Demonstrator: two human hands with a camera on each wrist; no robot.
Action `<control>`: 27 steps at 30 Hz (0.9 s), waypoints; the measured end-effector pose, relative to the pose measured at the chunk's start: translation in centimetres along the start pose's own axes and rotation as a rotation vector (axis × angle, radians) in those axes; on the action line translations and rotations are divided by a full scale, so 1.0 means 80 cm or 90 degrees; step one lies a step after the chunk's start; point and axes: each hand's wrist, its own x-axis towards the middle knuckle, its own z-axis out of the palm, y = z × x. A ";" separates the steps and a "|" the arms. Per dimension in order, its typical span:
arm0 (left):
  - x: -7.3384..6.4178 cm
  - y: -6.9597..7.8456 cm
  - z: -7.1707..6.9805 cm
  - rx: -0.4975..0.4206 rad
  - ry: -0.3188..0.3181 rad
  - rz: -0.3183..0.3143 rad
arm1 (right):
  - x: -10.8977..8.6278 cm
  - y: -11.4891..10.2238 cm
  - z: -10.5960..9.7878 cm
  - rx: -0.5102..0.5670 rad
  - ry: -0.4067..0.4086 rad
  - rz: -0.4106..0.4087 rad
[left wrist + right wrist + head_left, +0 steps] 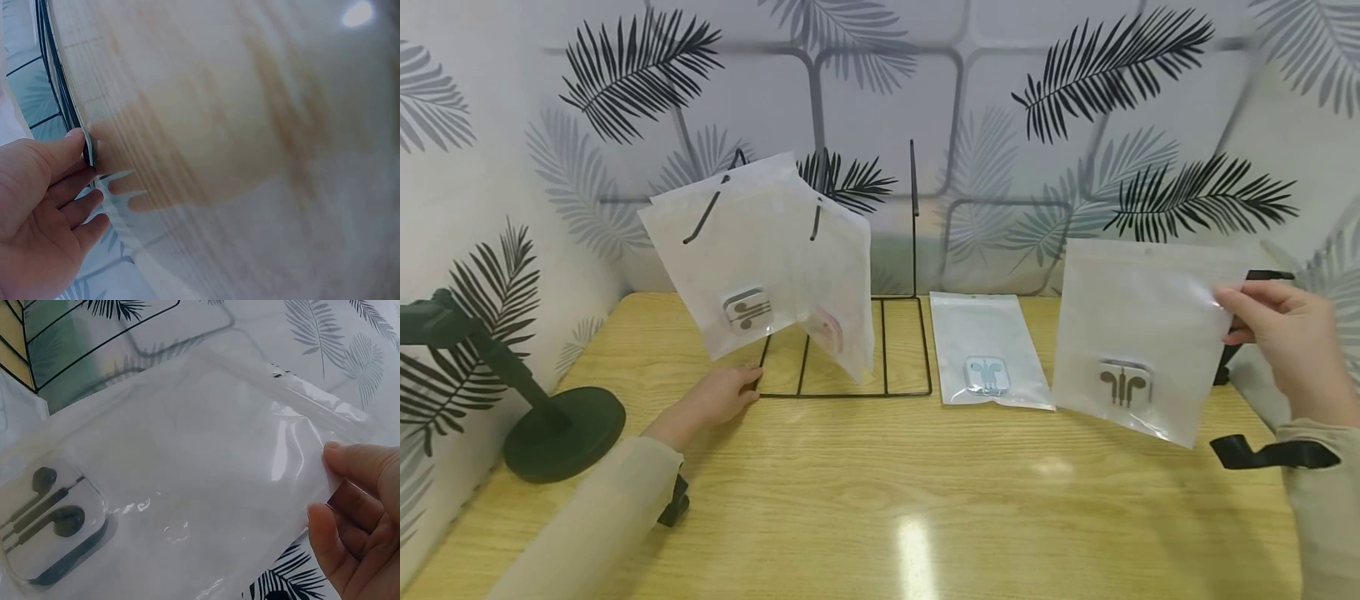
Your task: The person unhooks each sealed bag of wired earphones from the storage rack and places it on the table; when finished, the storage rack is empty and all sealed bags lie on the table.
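My right hand [1288,337] pinches the upper right edge of a clear zip bag [1138,304] between thumb and fingers. Black earphones [1122,385] in a white case show through its lower part; the right wrist view gives the same earphones [53,512] up close. At the front left corner of a black wire display rack [842,396], my left hand [718,398] grips the base wire, thumb on top. Clear bags with earphone cases hang from two of the rack's hooks: a left bag [730,242] with dark earphones and a right bag [842,275] with pink ones.
Between the rack and my right hand, a bag with light blue earphones [988,333] lies flat on the wooden table [850,500]. A dark green round-based stand [565,433] is at the left. Behind hangs a leaf-patterned cloth [1000,75].
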 end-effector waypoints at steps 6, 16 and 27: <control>-0.001 0.002 -0.002 0.002 0.002 0.000 | 0.012 0.016 -0.013 -0.070 -0.015 0.035; -0.002 0.002 -0.003 0.001 -0.001 0.001 | 0.046 0.049 -0.006 -0.180 -0.026 0.056; -0.002 0.001 -0.002 -0.004 -0.007 -0.004 | 0.066 0.057 0.016 -0.210 -0.034 0.083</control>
